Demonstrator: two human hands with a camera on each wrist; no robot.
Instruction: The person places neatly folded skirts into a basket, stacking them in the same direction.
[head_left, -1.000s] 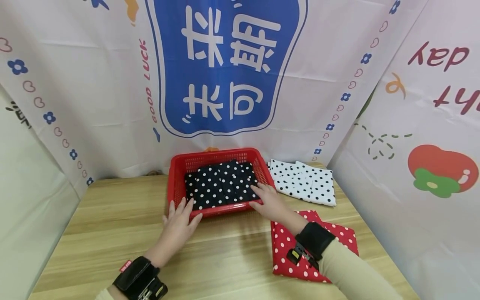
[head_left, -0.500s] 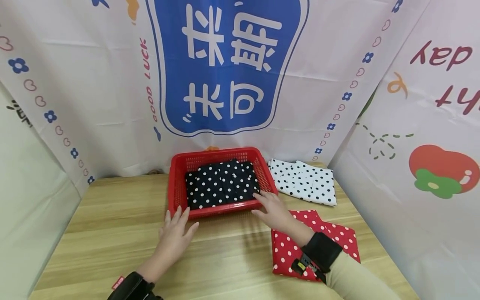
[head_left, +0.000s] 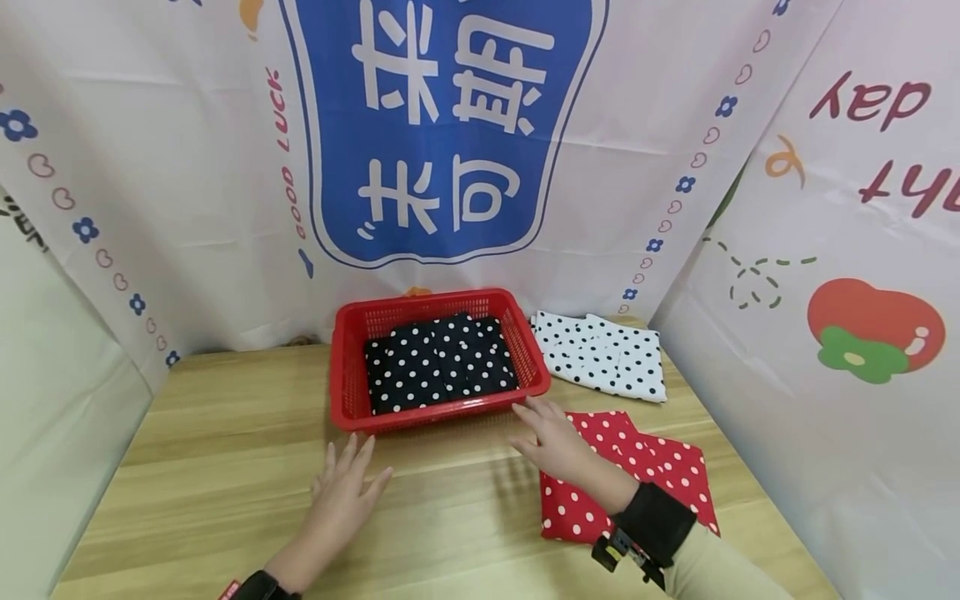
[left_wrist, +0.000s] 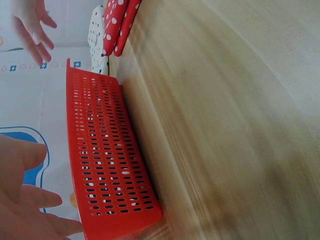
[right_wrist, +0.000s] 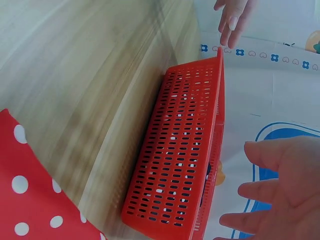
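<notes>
A red plastic basket [head_left: 352, 421] with slotted walls stands at the back middle of the table. Inside it lies a folded black cloth with white dots [head_left: 438, 367]. My left hand [head_left: 341, 483] hovers in front of the basket's near left corner, fingers spread and holding nothing. Off the near right corner is my right hand [head_left: 558, 442], also empty, its fingers loosely extended. Both wrist views show a gap between the fingers and the basket. Under the right forearm lies a folded red cloth with white dots [head_left: 675, 475], partly covered by the wrist.
To the right of the basket lies a folded white cloth with black dots [head_left: 607, 354]. The wooden table [head_left: 225, 450] meets a printed white curtain [head_left: 225, 283] behind, and more printed sheeting [head_left: 810, 433] hangs on the right side.
Both hands have drawn back from the basket's near rim toward the person. The basket and the three cloths keep their places on the table; the head view has shifted slightly.
</notes>
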